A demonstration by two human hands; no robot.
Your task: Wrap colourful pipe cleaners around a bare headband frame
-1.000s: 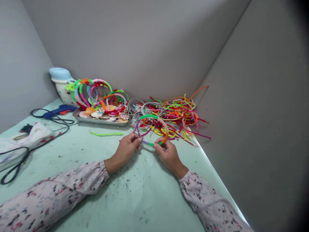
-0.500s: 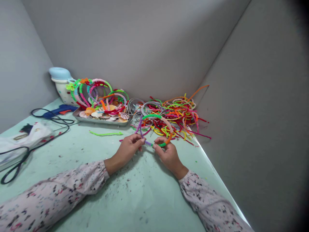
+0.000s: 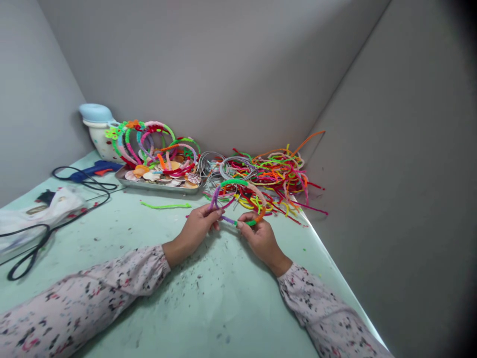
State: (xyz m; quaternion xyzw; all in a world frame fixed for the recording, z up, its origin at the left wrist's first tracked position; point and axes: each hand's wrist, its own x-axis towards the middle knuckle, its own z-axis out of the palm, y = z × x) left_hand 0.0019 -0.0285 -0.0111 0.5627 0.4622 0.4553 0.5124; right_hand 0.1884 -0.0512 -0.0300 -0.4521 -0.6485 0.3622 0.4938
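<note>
Between my hands stands a hoop (image 3: 234, 182) wrapped in pipe cleaner, with green, pale pink, orange and purple sections. My left hand (image 3: 197, 226) is closed in a pinch on the hoop's lower left, where a purple pipe cleaner (image 3: 215, 197) runs up along the side. Its far end is hard to make out. My right hand (image 3: 261, 239) pinches the green stretch at the lower right, thumb in front. The fingertips hide part of the lower rim.
Behind the hoop lie a heap of pipe cleaners (image 3: 279, 171) and coiled grey wire rings (image 3: 227, 168). A metal tray (image 3: 160, 188) holds shells and finished hoops. Leftward are a green pipe cleaner (image 3: 166, 206), a blue glue gun (image 3: 93, 170), a black cord (image 3: 46, 233), a plastic bag (image 3: 61, 206) and a white container (image 3: 100, 139).
My left fingers have closed further over the purple section, and the purple strand now lies nearer the hoop. The right hand keeps its pinch. The view has shifted slightly.
</note>
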